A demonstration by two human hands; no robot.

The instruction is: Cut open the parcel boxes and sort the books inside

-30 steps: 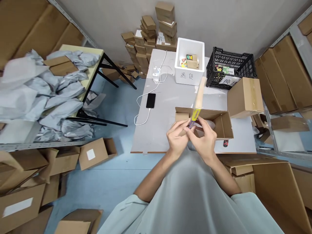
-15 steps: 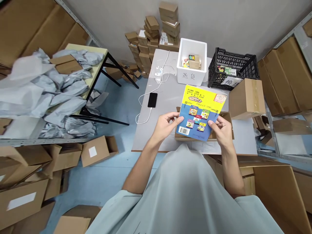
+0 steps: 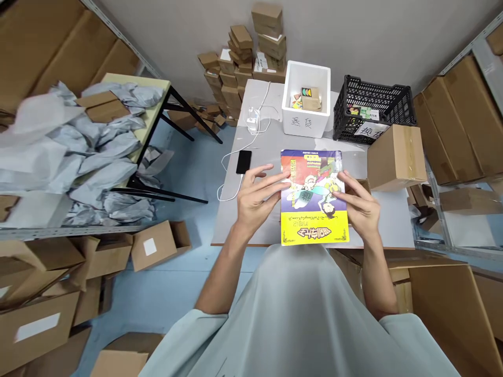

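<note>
A thin book (image 3: 310,228) with a yellow, red and purple illustrated cover is held up between both hands, its printed title upside down to me. My left hand (image 3: 257,199) grips the book's left edge, fingertips over the cover. On the right edge, my right hand (image 3: 359,204) has its fingers across the cover and holds it too. Behind the book lies an open cardboard box (image 3: 363,184) on the grey table (image 3: 243,222), mostly hidden by the book and my right hand.
A white foam box (image 3: 302,125) and a black crate (image 3: 373,91) stand at the table's back, with a closed carton (image 3: 396,157) on the right. A phone (image 3: 243,162) with a white cable lies left. Grey parcels (image 3: 102,173) cover another table.
The book has been turned over: its back with small pictures and a barcode faced me before, and now the illustrated cover does. It also sits slightly lower, and both hands have shifted their hold.
</note>
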